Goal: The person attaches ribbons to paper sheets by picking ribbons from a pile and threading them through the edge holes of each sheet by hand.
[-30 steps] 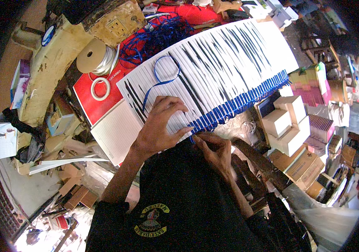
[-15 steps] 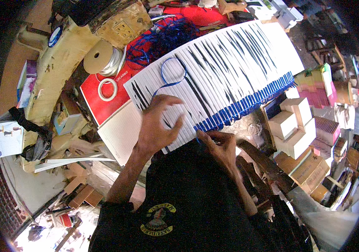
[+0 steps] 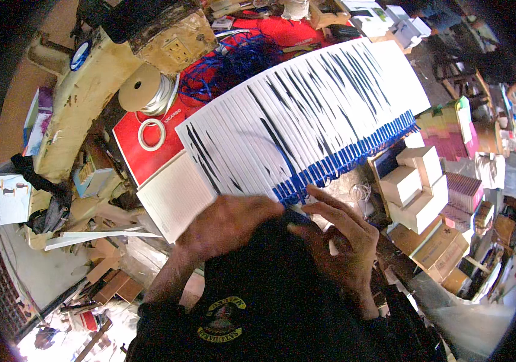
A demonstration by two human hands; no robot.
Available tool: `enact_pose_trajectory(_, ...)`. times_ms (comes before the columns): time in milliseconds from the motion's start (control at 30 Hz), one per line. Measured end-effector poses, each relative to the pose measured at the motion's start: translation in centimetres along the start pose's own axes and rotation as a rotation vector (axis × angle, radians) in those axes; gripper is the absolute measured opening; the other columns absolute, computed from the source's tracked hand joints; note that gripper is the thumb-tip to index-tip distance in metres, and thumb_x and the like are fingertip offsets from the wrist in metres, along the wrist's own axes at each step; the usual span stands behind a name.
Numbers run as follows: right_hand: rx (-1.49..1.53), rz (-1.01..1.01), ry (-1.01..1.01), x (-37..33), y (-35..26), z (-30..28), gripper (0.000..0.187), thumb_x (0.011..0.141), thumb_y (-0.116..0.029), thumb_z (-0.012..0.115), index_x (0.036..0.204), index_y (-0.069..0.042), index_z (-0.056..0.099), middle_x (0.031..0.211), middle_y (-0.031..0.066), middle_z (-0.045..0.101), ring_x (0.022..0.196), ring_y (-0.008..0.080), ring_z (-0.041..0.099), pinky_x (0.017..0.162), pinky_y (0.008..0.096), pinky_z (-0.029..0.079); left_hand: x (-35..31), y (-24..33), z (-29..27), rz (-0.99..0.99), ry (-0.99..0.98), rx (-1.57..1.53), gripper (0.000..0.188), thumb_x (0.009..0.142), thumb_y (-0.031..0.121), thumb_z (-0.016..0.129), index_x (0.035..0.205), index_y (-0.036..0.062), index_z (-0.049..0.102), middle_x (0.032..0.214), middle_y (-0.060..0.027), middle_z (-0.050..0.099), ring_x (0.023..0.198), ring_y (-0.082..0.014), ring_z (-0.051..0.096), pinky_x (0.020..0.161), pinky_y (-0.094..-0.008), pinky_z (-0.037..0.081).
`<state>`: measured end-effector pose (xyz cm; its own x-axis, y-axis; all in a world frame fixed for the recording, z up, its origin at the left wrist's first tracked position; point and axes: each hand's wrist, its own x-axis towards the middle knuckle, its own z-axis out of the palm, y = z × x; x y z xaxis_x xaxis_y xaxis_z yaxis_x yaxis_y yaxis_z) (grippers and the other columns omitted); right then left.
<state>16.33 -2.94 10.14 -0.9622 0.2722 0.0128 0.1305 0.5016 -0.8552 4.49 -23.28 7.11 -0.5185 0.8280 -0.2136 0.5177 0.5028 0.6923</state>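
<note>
A long row of white page blocks, packed side by side with dark gaps between some, lies across the work surface in front of me. Blue ribbon ends stick out along its right-hand edge. At the near end of the row, my left hand reaches across with its fingers towards the ribbon edge; it is smeared by motion and its fingertips are hard to make out. Facing it, my right hand has its fingers apart beside the nearest ribbons, with nothing visible held. A thin blue strand lies over the blocks near that corner.
Behind the row is a tangle of blue ribbon on red sheets. A cord spool and white tape ring lie to the left. White boxes and a brown carton stand to the right.
My left hand has moved down and right from above the blocks to the near corner. My right hand has let its pinch go and spread its fingers. The ribbon loop is gone from the blocks' top.
</note>
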Motion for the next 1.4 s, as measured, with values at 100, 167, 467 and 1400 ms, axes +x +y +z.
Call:
enact_pose_trajectory(100,0.003,0.247,-0.345,-0.4,-1.1,-2.9,0.031,0.081,-0.009,0.084,0.11,-0.006,0.074,0.115,0.0143,0.074,0.093,0.0168,0.073,0.073,0.0293,0.059,-1.0,1.8,0.7,0.35,-0.092,-0.13,0.026,0.091,0.001,0.058,0.115,0.0058,0.065,0.109,-0.0126,0.068,0.101,-0.0309,0.07,0.086,-0.0385,0.06)
enact_pose_trajectory(167,0.241,0.615,-0.583,-0.7,-1.1,-3.4,0.035,0.08,-0.013,0.085,0.111,-0.003,0.073,0.102,0.0126,0.077,0.088,0.0159,0.073,0.078,0.0302,0.059,-1.5,1.5,1.3,0.421,-0.143,-0.267,0.033,0.086,-0.002,0.06,0.118,0.0049,0.065,0.113,-0.0105,0.067,0.103,-0.029,0.069,0.087,-0.0378,0.06)
enact_pose_trajectory(467,0.415,0.718,-0.632,-1.4,2.9,-0.3,0.03,0.087,-0.023,0.082,0.107,-0.001,0.077,0.083,0.0084,0.076,0.07,0.0123,0.069,0.064,0.0291,0.055,-1.5,-0.7,1.7,0.467,0.025,-0.185,0.041,0.078,-0.003,0.064,0.118,0.0078,0.068,0.113,-0.0069,0.072,0.102,-0.0257,0.071,0.087,-0.0371,0.06)
enact_pose_trajectory(1400,0.314,0.547,-0.166,-1.0,8.7,8.0,0.033,0.089,-0.032,0.08,0.096,0.001,0.079,0.087,0.0103,0.077,0.075,0.0129,0.066,0.07,0.0281,0.051,3.3,-5.3,4.2,0.073,0.509,-0.003,0.04,0.074,0.025,0.087,0.109,0.0123,0.071,0.118,-0.0066,0.069,0.114,-0.0304,0.058,0.102,-0.0439,0.045)
